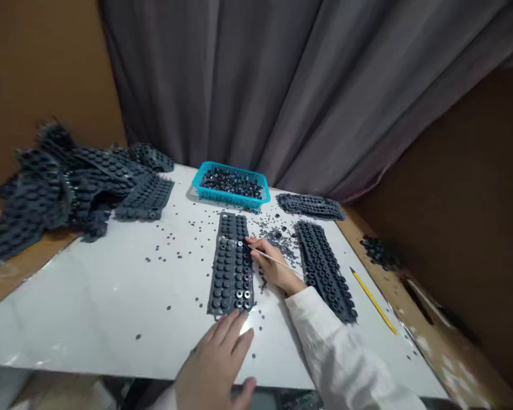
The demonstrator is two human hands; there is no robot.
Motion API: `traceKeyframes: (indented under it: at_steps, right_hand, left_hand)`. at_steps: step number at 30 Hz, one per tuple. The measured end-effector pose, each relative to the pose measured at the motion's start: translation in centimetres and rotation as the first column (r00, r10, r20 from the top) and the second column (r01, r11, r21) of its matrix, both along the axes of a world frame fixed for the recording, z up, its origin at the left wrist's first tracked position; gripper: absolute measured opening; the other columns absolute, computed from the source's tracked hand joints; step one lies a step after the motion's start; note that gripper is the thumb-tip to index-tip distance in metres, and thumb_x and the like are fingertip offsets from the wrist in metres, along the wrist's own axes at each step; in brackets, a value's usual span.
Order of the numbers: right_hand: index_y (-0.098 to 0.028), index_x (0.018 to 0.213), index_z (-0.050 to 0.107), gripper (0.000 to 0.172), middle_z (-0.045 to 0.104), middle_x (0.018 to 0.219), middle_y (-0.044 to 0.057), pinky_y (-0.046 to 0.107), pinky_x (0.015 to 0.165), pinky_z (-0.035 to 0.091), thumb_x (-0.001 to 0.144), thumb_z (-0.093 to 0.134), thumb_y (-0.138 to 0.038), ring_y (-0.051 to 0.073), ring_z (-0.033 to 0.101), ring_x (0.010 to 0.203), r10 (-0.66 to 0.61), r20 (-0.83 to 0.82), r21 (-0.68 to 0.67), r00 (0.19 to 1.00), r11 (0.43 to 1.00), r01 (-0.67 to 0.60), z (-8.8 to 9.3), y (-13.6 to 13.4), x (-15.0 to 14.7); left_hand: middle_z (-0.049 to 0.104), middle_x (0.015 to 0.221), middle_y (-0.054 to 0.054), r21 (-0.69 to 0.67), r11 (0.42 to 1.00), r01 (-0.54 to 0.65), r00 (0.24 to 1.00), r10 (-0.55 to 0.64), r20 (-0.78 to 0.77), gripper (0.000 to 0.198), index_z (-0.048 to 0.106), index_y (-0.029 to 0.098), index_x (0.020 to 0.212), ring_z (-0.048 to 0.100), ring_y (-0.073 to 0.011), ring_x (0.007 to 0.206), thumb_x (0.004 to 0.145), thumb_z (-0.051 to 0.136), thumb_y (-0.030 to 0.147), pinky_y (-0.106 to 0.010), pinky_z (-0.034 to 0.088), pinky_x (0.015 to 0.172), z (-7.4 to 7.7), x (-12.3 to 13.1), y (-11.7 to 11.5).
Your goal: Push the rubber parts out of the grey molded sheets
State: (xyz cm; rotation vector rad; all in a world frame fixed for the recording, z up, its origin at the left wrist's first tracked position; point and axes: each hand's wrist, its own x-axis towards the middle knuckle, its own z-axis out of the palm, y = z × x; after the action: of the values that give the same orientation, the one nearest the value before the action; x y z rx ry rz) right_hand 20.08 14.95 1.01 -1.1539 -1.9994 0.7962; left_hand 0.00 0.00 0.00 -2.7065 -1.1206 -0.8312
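Observation:
A dark rubber sheet of round studs (223,279) lies lengthwise on the white table in front of me. My left hand (218,356) rests at its near edge, fingers stretched out and apart, with nothing in it. Over the sheet's right side, my right hand (273,263) pinches a thin pale stick (277,262) like a pen. The stick's tip meets one of the studs in the right columns. Some of those studs show open ring-shaped tops, while the left columns look plain and domed.
A blue basket (233,198) of small dark parts stands at the back. Stacked studded sheets (325,270) and another pile (311,206) lie to the right, beside a yellow pencil (374,302). A large heap of sheets (68,188) fills the left. Small dark discs (282,242) are scattered about.

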Motion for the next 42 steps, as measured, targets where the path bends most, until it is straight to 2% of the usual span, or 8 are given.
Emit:
traceKeyframes:
  at_steps: [8,13,18,22,25,28,31,42]
  right_hand:
    - [-0.023,0.095,0.052,0.014,0.059,0.127,0.013,0.043,0.099,0.043,0.094,0.045,-0.035,0.022,0.051,0.124,0.011,0.014,-0.002,1.0,1.0,-0.011,0.2,-0.5,0.3]
    - [-0.023,0.104,0.056,0.017,0.059,0.128,0.011,0.041,0.095,0.048,0.092,0.046,-0.029,0.024,0.056,0.118,-0.003,0.261,0.129,0.965,0.991,-0.032,-0.1,0.0,0.3]
    - [-0.02,0.117,0.054,0.028,0.056,0.13,0.013,0.044,0.094,0.048,0.09,0.046,-0.022,0.028,0.059,0.113,-0.174,0.335,0.236,0.926,0.967,0.096,0.2,1.0,1.1]
    - [-0.02,0.111,0.053,0.024,0.057,0.13,0.013,0.043,0.086,0.051,0.092,0.043,-0.031,0.029,0.063,0.106,-0.358,0.238,0.237,0.903,0.923,0.303,0.7,0.8,1.8]
    - [-0.02,0.104,0.054,0.023,0.054,0.133,0.014,0.044,0.093,0.046,0.092,0.043,-0.036,0.028,0.057,0.115,-0.377,0.126,0.222,0.917,0.912,0.345,0.8,0.3,1.8]
    - [-0.021,0.098,0.054,0.018,0.05,0.137,0.013,0.044,0.103,0.037,0.091,0.045,-0.034,0.026,0.046,0.127,-0.343,0.048,0.241,0.938,0.915,0.323,0.9,-0.4,1.4]
    - [-0.021,0.094,0.055,0.015,0.05,0.136,0.014,0.044,0.103,0.035,0.091,0.048,-0.033,0.026,0.046,0.127,-0.328,-0.039,0.211,0.944,0.921,0.329,1.2,-1.1,1.1]
    - [-0.021,0.087,0.06,0.013,0.064,0.117,0.011,0.043,0.095,0.042,0.087,0.056,-0.033,0.025,0.056,0.115,-0.13,-0.253,-0.122,0.959,0.987,0.102,0.3,-2.7,0.9]
  left_hand:
    - [0.063,0.121,-0.006,0.001,1.0,-0.021,0.997,0.021,0.071,0.044,0.06,0.019,0.108,0.059,-0.0247,0.108,0.065,0.055,0.026,-0.035,0.055,0.08,0.0,0.2,0.0]
    - [0.063,0.121,-0.01,-0.013,1.0,0.007,0.998,-0.006,0.065,0.044,0.059,0.017,0.108,0.059,-0.0269,0.109,0.065,0.056,0.024,-0.038,0.054,0.08,0.0,0.2,0.1]
    - [0.06,0.124,-0.009,-0.062,0.998,0.017,0.994,-0.01,0.111,0.043,0.058,0.017,0.11,0.056,-0.0273,0.111,0.069,0.058,0.025,-0.038,0.054,0.083,-0.1,0.1,0.0]
    - [0.057,0.126,-0.01,-0.158,0.985,0.069,0.991,-0.049,0.129,0.046,0.052,0.016,0.12,0.053,-0.0268,0.113,0.074,0.058,0.024,-0.039,0.053,0.084,0.1,-0.4,0.1]
    - [0.057,0.118,-0.01,-0.255,0.966,-0.032,0.992,0.061,0.107,0.038,0.05,0.016,0.12,0.053,-0.0256,0.109,0.082,0.052,0.015,-0.041,0.051,0.085,0.5,-0.5,1.0]
    - [0.058,0.097,-0.008,-0.288,0.947,-0.145,0.988,0.154,0.009,0.019,0.058,0.017,0.096,0.055,-0.026,0.094,0.084,0.049,0.005,-0.043,0.05,0.075,0.8,-0.3,2.5]
    - [0.055,0.082,-0.005,-0.269,0.957,-0.106,0.993,0.085,-0.087,0.017,0.056,0.016,0.077,0.053,-0.0238,0.08,0.082,0.051,0.0,-0.039,0.047,0.066,1.1,-0.3,3.6]
    - [0.047,0.073,-0.002,-0.171,0.98,0.099,0.995,-0.101,0.0,0.015,0.05,0.017,0.076,0.043,-0.02,0.069,0.081,0.046,0.003,-0.033,0.035,0.06,1.4,-1.4,1.2]
